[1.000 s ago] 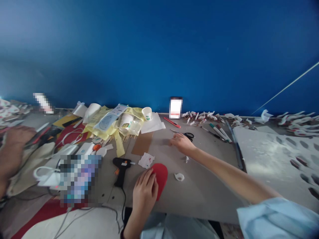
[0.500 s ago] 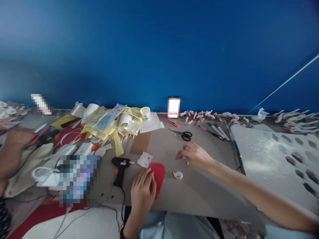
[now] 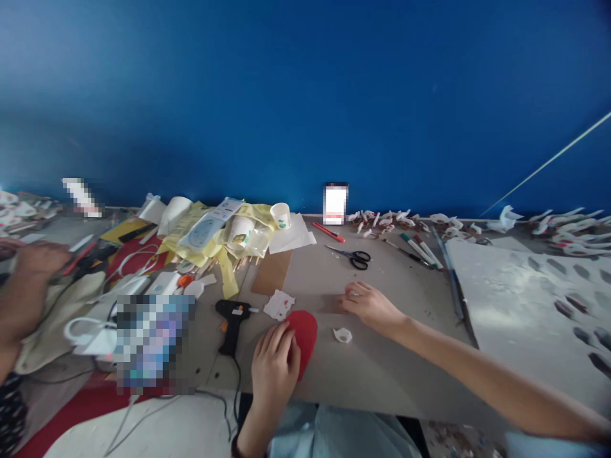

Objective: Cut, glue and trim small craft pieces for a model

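My left hand (image 3: 274, 362) lies over the left side of a red rounded piece (image 3: 307, 334), fingers together and curled onto it; the piece's material is unclear. To the right, my right hand (image 3: 370, 306) is low over the table with fingertips pinched. A small brown piece (image 3: 330, 304), blurred, shows at those fingertips. Between the hands and nearer to me lies a small curled white piece (image 3: 342, 335). A ragged white scrap (image 3: 279, 305) touches or nearly touches the red piece's top. Left of my left hand rests a black glue gun (image 3: 233, 326).
Black scissors (image 3: 358, 259), a red cutter (image 3: 329, 232) and markers (image 3: 420, 250) lie farther back. A phone (image 3: 335, 203) leans on the blue wall. Brown cardboard (image 3: 272, 272) and yellow packets are at left; a white board (image 3: 506, 292) is at right. Another person's hand (image 3: 41, 257) works at far left.
My right hand has lowered slightly toward me, and the brown piece at its fingertips looks more blurred. My left hand stays on the red piece. The whole view has shifted slightly.
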Demonstrator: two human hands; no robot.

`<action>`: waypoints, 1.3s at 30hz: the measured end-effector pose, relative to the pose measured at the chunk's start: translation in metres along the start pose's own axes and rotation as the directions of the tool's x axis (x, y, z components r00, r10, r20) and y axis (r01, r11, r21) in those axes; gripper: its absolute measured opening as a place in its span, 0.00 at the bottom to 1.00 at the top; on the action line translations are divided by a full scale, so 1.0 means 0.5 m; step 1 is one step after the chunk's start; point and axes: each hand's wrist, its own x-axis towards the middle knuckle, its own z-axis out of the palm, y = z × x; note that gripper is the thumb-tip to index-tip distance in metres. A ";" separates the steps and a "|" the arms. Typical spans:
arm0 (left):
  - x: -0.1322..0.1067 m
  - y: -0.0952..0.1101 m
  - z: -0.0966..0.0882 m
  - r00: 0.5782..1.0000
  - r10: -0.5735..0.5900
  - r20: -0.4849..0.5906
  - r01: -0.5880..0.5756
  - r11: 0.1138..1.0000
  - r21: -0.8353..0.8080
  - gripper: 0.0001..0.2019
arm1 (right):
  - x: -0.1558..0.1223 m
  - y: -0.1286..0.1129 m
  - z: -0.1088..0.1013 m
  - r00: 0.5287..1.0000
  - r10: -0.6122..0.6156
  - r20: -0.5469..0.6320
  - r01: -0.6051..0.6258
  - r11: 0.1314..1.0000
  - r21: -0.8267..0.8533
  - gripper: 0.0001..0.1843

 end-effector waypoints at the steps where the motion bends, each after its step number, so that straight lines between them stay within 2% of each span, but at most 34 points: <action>1: 0.000 0.000 0.000 1.000 0.002 -0.003 -0.002 1.000 0.004 0.11 | -0.029 0.005 -0.009 1.000 0.030 0.007 -0.030 1.000 -0.007 0.15; 5: 0.001 -0.003 0.001 1.000 0.013 -0.011 -0.013 1.000 0.008 0.10 | -0.121 0.020 -0.047 0.984 0.175 0.041 -0.173 0.984 -0.028 0.17; 8: 0.002 -0.002 0.001 1.000 0.014 -0.016 -0.014 1.000 -0.005 0.10 | -0.141 0.028 -0.073 0.965 0.254 0.058 -0.255 0.967 0.002 0.19; 12: 0.004 -0.001 0.000 0.999 0.019 -0.031 -0.019 1.000 -0.019 0.10 | -0.096 0.045 -0.086 0.915 0.404 0.002 -0.403 0.914 0.049 0.19; 14: 0.004 -0.001 0.000 0.999 0.019 -0.038 -0.020 1.000 -0.017 0.10 | -0.055 0.059 -0.079 0.874 0.487 -0.004 -0.486 0.873 0.038 0.15; 18: 0.004 -0.001 0.001 0.999 0.016 -0.043 -0.017 1.000 -0.013 0.10 | 0.020 0.091 -0.055 0.759 0.651 0.013 -0.651 0.759 -0.036 0.12; 20: 0.004 0.000 0.001 0.999 0.012 -0.035 -0.013 1.000 -0.010 0.10 | 0.044 0.105 -0.048 0.740 0.673 0.010 -0.671 0.739 -0.068 0.12; 28: 0.005 -0.003 0.005 0.997 0.037 -0.068 -0.037 0.999 -0.003 0.09 | 0.087 0.138 -0.040 0.808 0.589 0.031 -0.579 0.803 -0.141 0.14; 33: 0.005 -0.003 0.004 0.996 0.045 -0.073 -0.044 0.999 0.008 0.09 | 0.145 0.138 -0.032 0.830 0.551 0.088 -0.524 0.823 -0.219 0.14; 39: 0.004 -0.002 0.002 0.997 0.037 -0.062 -0.037 0.999 -0.003 0.09 | 0.202 0.144 -0.010 0.857 0.504 0.107 -0.472 0.852 -0.228 0.13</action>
